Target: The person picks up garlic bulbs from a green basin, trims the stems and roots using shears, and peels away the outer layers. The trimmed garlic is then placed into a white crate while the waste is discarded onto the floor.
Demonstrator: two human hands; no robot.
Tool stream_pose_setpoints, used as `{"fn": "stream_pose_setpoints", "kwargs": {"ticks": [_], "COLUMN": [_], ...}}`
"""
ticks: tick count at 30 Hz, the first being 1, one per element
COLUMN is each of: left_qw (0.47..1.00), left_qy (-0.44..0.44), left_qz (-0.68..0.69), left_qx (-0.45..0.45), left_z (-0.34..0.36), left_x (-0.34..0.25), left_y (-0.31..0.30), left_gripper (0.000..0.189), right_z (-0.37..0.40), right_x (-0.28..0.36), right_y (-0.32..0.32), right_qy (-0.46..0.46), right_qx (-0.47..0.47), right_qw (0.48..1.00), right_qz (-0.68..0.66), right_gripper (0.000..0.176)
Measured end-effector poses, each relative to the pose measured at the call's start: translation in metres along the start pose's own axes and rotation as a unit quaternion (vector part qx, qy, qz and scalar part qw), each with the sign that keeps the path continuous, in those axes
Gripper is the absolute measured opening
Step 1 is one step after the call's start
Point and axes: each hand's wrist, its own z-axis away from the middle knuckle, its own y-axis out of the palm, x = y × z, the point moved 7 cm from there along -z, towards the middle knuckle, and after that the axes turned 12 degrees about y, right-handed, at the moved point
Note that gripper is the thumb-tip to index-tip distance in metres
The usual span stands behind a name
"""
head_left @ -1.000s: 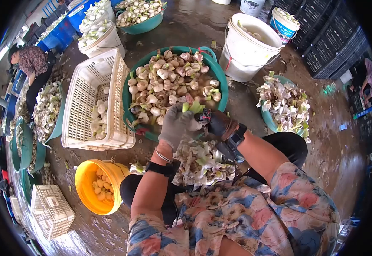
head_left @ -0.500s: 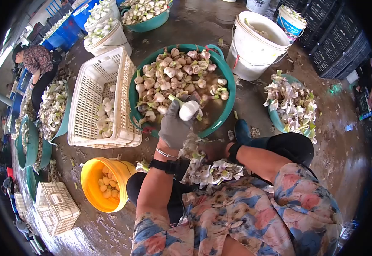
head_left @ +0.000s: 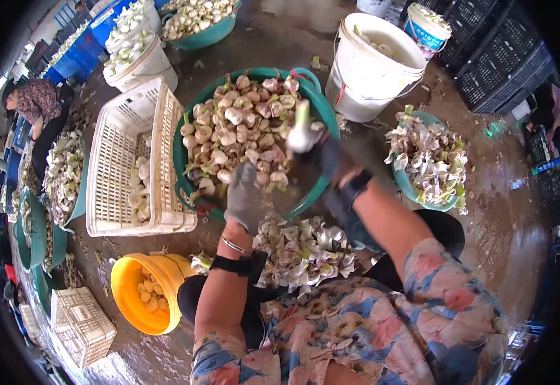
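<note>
Gripped in my dark-gloved right hand (head_left: 325, 155), a blurred garlic bulb (head_left: 302, 136) points stem-up over the green basin's (head_left: 178, 153) right side. Left hand (head_left: 245, 200) sits at its near rim; whether those fingers pinch anything, I cannot tell. I'd hold the bulb low and firmly, keeping the stem clear.

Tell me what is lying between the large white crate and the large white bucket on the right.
The green basin, heaped with garlic bulbs, lies between the crate and the bucket, as the head view shows.
</note>
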Motion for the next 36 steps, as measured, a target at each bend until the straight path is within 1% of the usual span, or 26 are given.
{"fn": "stream_pose_setpoints", "kwargs": {"ticks": [1, 2, 3, 4, 6, 7, 8, 9, 10, 11, 13, 14, 16, 19, 20, 22, 23, 24, 25, 26, 27, 28, 29, 30, 32, 36], "left_qw": [0.998, 0.997, 0.994, 0.990, 0.991, 0.992, 0.992, 0.994, 0.996, 0.995, 0.996, 0.997, 0.996, 0.995, 0.994, 0.994, 0.998, 0.961, 0.914, 0.848, 0.847, 0.870, 0.886, 0.886, 0.898, 0.887], "left_qy": [-0.013, 0.001, 0.001, 0.002, -0.002, -0.003, -0.004, 0.004, 0.013, 0.016, 0.011, 0.008, 0.007, 0.013, 0.016, 0.102, 0.056, 0.135, 0.209, 0.281, 0.287, 0.223, 0.158, 0.162, 0.177, 0.222], "left_qz": [0.055, 0.061, 0.085, 0.108, 0.092, 0.078, 0.077, 0.069, 0.060, 0.060, 0.052, 0.047, 0.056, 0.082, 0.086, 0.005, -0.029, -0.238, -0.344, -0.445, -0.443, -0.426, -0.408, -0.407, -0.367, -0.369], "left_qx": [-0.024, -0.050, -0.072, -0.091, -0.094, -0.095, -0.100, -0.083, -0.066, -0.073, -0.070, -0.065, -0.073, -0.058, -0.059, -0.030, -0.029, 0.035, 0.053, 0.067, 0.067, 0.111, 0.154, 0.155, 0.163, 0.167], "left_z": [-0.015, -0.026, -0.029, -0.029, -0.029, -0.029, -0.029, -0.028, -0.027, -0.027, -0.028, -0.028, -0.026, -0.028, -0.028, -0.022, -0.015, -0.036, -0.028, -0.018, -0.016, -0.014, -0.010, -0.006, 0.001, 0.016], "left_x": [0.020, 0.029, 0.029, 0.026, 0.021, 0.019, 0.018, 0.016, 0.014, 0.015, 0.018, 0.019, 0.019, 0.021, 0.022, 0.006, 0.012, 0.043, 0.036, 0.028, 0.021, 0.021, 0.024, 0.018, 0.007, -0.012], "left_y": [-0.018, -0.031, -0.036, -0.038, -0.035, -0.032, -0.031, -0.027, -0.024, -0.023, -0.026, -0.025, -0.025, -0.026, -0.025, -0.015, -0.009, -0.018, -0.008, 0.003, 0.006, 0.011, 0.016, 0.017, 0.021, 0.026], "left_gripper": [0.042, 0.038, 0.037, 0.036, 0.037, 0.037, 0.037, 0.038, 0.039, 0.037, 0.036, 0.035, 0.031, 0.025, 0.025, 0.032, 0.046, 0.062, 0.066, 0.070, 0.070, 0.070, 0.071, 0.071, 0.065, 0.062], "right_z": [0.015, 0.017, 0.014, 0.007, -0.017, -0.027, -0.042, -0.037, -0.030, -0.019, -0.009, -0.015, -0.027, -0.026, -0.028, -0.031, -0.027, -0.021, -0.017, -0.010, 0.002, 0.010, 0.014, 0.017, 0.019, 0.028], "right_x": [0.057, 0.100, 0.130, 0.139, 0.119, 0.081, 0.050, 0.000, -0.035, -0.054, -0.082, -0.103, -0.124, -0.117, -0.113, -0.093, -0.093, -0.088, -0.092, -0.082, -0.061, -0.051, -0.052, -0.049, -0.053, -0.045], "right_y": [0.022, 0.026, 0.011, -0.003, -0.014, -0.029, -0.047, -0.074, -0.075, -0.027, 0.000, -0.014, -0.029, -0.025, -0.026, -0.056, -0.061, -0.077, -0.087, -0.072, -0.033, -0.003, -0.006, -0.004, -0.003, 0.012], "right_qy": [-0.132, -0.207, -0.208, -0.175, -0.129, -0.070, -0.147, -0.018, 0.107, 0.147, -0.092, -0.093, -0.170, -0.091, -0.092, -0.004, -0.003, 0.030, 0.056, 0.050, 0.017, -0.015, 0.012, 0.008, 0.054, 0.020], "right_qx": [-0.137, -0.256, -0.177, -0.072, -0.068, -0.043, -0.090, -0.147, -0.155, -0.092, -0.067, -0.067, -0.139, -0.099, -0.096, -0.219, -0.220, -0.250, -0.244, -0.244, -0.233, -0.213, -0.244, -0.244, -0.206, -0.184], "right_qw": [0.932, 0.661, 0.900, 0.980, 0.972, 0.979, 0.903, 0.823, 0.810, 0.597, 0.400, 0.401, 0.324, 0.377, 0.373, 0.503, 0.501, 0.766, 0.930, 0.929, 0.855, 0.744, 0.849, 0.848, 0.897, 0.892], "right_qz": [0.308, 0.674, 0.340, -0.056, 0.183, 0.186, 0.394, 0.549, 0.556, 0.784, 0.909, 0.909, 0.920, 0.917, 0.918, 0.836, 0.837, 0.592, 0.270, 0.272, 0.463, 0.633, 0.469, 0.471, 0.387, 0.412], "right_gripper": [0.037, 0.038, 0.036, 0.034, 0.033, 0.027, 0.028, 0.023, 0.022, 0.026, 0.031, 0.031, 0.032, 0.032, 0.032, 0.019, 0.019, 0.019, 0.020, 0.020, 0.020, 0.019, 0.020, 0.020, 0.020, 0.019]}}
